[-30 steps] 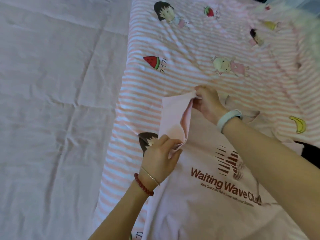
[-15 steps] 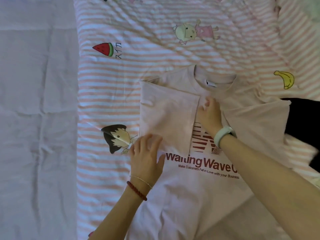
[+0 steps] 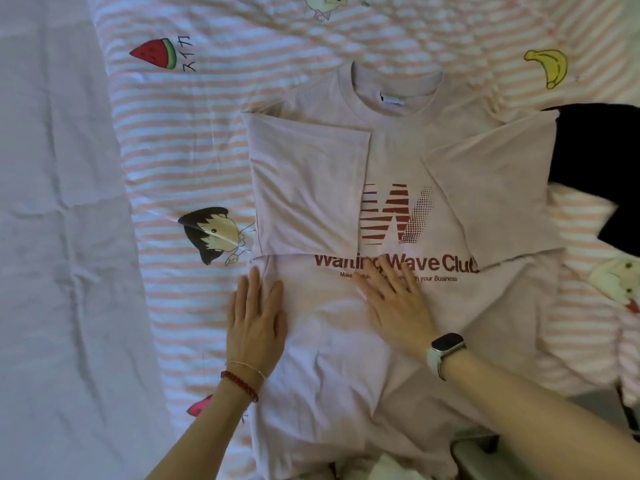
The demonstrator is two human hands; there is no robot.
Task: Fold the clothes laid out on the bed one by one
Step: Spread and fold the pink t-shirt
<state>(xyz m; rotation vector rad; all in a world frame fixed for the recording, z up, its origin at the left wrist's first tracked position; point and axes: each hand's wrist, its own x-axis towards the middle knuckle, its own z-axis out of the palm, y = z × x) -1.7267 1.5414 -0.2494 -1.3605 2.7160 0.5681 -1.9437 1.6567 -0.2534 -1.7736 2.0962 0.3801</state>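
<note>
A pale pink T-shirt (image 3: 391, 161) with a red "Waiting Wave Club" print lies face up on the striped cover, collar at the far end. Its left sleeve (image 3: 308, 188) is folded in over the chest; the right sleeve (image 3: 498, 188) lies spread out. My left hand (image 3: 256, 317) lies flat, fingers straight, on the shirt's left edge below the folded sleeve. My right hand (image 3: 398, 299), a watch on its wrist, presses flat on the shirt's middle and covers part of the lettering. The lower shirt is wrinkled.
The pink-and-white striped cover (image 3: 194, 140) with cartoon prints lies under the shirt. A plain pale sheet (image 3: 52, 237) fills the left side. A black garment (image 3: 602, 161) lies at the right edge, partly under the shirt's right sleeve.
The left sleeve, held up a second ago, now lies folded flat on the chest. Both hands let go of it and slid down to the shirt's body, lying flat.
</note>
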